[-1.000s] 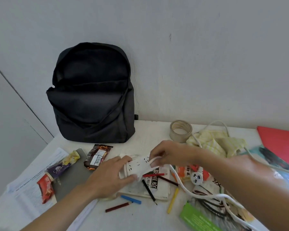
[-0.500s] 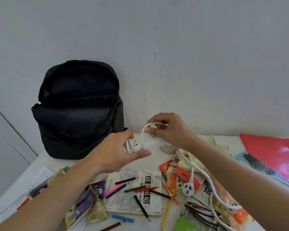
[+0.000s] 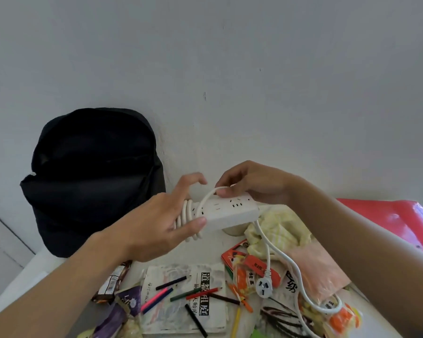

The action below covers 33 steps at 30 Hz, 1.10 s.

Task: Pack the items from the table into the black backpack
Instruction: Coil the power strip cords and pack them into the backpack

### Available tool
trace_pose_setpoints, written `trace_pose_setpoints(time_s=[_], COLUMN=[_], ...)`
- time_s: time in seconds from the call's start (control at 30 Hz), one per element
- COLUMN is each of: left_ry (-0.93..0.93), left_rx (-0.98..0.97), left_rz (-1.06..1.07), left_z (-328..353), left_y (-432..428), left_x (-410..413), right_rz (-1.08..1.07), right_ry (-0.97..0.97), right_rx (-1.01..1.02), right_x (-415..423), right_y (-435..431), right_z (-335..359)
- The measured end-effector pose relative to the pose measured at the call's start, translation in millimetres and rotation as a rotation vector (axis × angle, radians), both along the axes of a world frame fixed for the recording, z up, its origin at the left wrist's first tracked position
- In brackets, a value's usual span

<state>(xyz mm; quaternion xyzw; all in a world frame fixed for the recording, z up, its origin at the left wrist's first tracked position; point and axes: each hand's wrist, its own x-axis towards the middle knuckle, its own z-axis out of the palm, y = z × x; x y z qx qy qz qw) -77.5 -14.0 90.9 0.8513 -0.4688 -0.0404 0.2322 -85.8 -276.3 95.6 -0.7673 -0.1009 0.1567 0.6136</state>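
Fingers (image 3: 197, 222) of left hand (image 3: 156, 223) grip power strip (image 3: 230, 213), lying left-to-right; right hand (image 3: 254, 184) pinches cord (image 3: 186, 213).

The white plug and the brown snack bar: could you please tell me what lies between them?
In the head view, a printed booklet strewn with coloured pencils lies between the plug and the snack bar.

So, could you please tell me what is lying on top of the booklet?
Loose coloured pencils lie scattered across the booklet: black, pink, green and red ones. They cross its black lettering, so part of that print is covered and cannot be read.
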Motion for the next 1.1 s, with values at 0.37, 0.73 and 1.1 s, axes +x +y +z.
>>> trace_pose_setpoints(time_s=[0.37,0.73,1.1], left_ry=[0.604,0.251,-0.019], left_rx=[-0.573,-0.238,-0.003], left_rz=[0.092,0.341,0.040], left_z=[10.5,-17.5,9.6], left_y=[-27.5,-14.7,-13.9], left_x=[11.7,49.7,6.1], right_rz=[0.065,-0.110,-0.390], right_ry=[0.203,-0.388,-0.782], right_rx=[0.191,-0.602,-0.436], right_x=[-17.0,-54.7,-40.8], right_y=[2.5,7.5,30.2], right_z=[-32.3,-16.7,3.4])
